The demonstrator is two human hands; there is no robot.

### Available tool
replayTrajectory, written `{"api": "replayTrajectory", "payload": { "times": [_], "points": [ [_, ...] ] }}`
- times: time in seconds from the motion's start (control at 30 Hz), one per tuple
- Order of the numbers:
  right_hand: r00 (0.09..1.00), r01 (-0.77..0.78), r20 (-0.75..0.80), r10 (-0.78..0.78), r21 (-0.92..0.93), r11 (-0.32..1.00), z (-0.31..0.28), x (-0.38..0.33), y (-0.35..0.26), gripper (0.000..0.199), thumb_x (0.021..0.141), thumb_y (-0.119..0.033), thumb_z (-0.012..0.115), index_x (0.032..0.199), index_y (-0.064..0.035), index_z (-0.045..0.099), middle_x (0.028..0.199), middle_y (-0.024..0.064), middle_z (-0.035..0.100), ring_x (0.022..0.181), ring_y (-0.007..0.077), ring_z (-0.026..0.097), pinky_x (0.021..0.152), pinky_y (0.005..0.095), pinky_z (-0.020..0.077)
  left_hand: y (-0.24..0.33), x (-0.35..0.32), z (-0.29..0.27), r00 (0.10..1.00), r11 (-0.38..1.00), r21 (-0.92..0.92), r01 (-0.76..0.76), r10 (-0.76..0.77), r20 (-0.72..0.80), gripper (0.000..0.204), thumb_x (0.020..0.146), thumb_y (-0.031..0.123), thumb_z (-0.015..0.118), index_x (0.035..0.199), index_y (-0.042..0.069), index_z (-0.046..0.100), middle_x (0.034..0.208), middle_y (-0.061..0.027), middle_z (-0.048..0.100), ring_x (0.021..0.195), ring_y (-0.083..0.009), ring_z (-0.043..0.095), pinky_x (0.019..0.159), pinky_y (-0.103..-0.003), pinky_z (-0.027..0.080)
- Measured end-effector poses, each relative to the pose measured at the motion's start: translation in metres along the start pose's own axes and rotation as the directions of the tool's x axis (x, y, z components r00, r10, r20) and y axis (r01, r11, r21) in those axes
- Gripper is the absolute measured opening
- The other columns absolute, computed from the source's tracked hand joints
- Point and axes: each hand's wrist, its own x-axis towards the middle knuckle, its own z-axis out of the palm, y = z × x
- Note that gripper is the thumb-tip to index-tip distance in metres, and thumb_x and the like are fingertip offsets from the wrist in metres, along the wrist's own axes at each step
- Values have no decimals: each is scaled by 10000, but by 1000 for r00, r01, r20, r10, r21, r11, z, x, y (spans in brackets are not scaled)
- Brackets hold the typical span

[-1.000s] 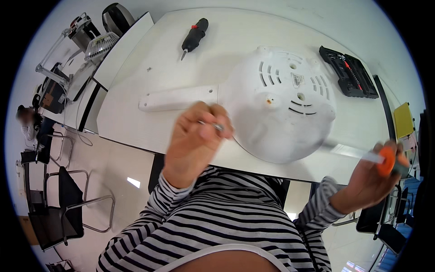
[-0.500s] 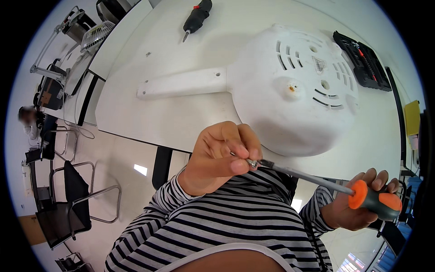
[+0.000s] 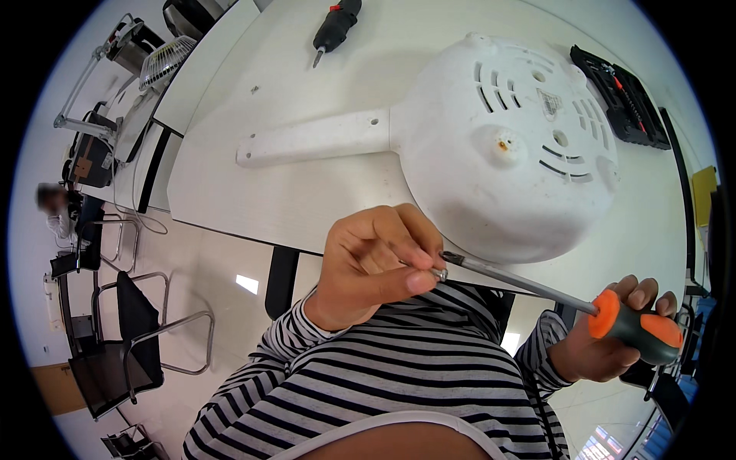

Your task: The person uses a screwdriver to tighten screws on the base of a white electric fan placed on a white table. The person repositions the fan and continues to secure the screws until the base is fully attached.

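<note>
My left hand (image 3: 368, 264) pinches a small metal screw (image 3: 438, 273) between thumb and fingertips, just below the table edge. The screw meets the tip of a long screwdriver (image 3: 537, 287) with an orange and black handle, gripped by my right hand (image 3: 606, 341) at the lower right. Above both hands, a white round plastic appliance base (image 3: 514, 146) lies upside down on the white table (image 3: 307, 199), its flat white arm (image 3: 314, 138) reaching left. Vent slots and a screw hole show on its underside.
A black and red power screwdriver (image 3: 335, 27) lies at the table's far edge. A black tool tray (image 3: 621, 96) sits at the right. A small fan (image 3: 165, 61) and other gear stand at the upper left. Chairs (image 3: 130, 337) stand on the floor to my left.
Both hands have come down from the appliance base toward my chest. The screwdriver tip has swung left to meet the screw in my left fingers.
</note>
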Motion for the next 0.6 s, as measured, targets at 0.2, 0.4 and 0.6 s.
{"api": "replayTrajectory", "payload": {
  "times": [0.2, 0.4, 0.6],
  "points": [
    [992, -124, 58, 114, 213, 969, -4, 2, -3, 589, 670, -258, 778, 1060, -57, 386, 848, 91, 477, 702, 144, 488, 615, 217, 449, 1, 0, -1, 997, 996, 51, -67, 69, -30, 132, 741, -65, 638, 828, 12, 575, 869, -135, 561, 739, -133, 545, 678, -238, 445],
    [994, -104, 37, 99, 184, 977, -5, -2, 1, 564, 686, -232, 768, 1065, -49, 392, 870, 88, 474, 751, 145, 497, 630, 200, 446, 3, -2, 0, 995, 977, 190, -101, 97, 27, 164, 725, -109, 626, 837, 3, 584, 872, -136, 569, 766, -157, 563, 694, -259, 450],
    [996, -59, 81, 47, 152, 987, -8, 0, 2, 535, 693, -241, 760, 1039, -31, 410, 913, 81, 463, 798, 156, 503, 616, 210, 444, 3, -2, 4, 981, 942, 281, -185, 193, 1, 212, 701, -133, 634, 868, -17, 573, 869, -139, 582, 796, -169, 578, 705, -271, 460]
  ]
}}
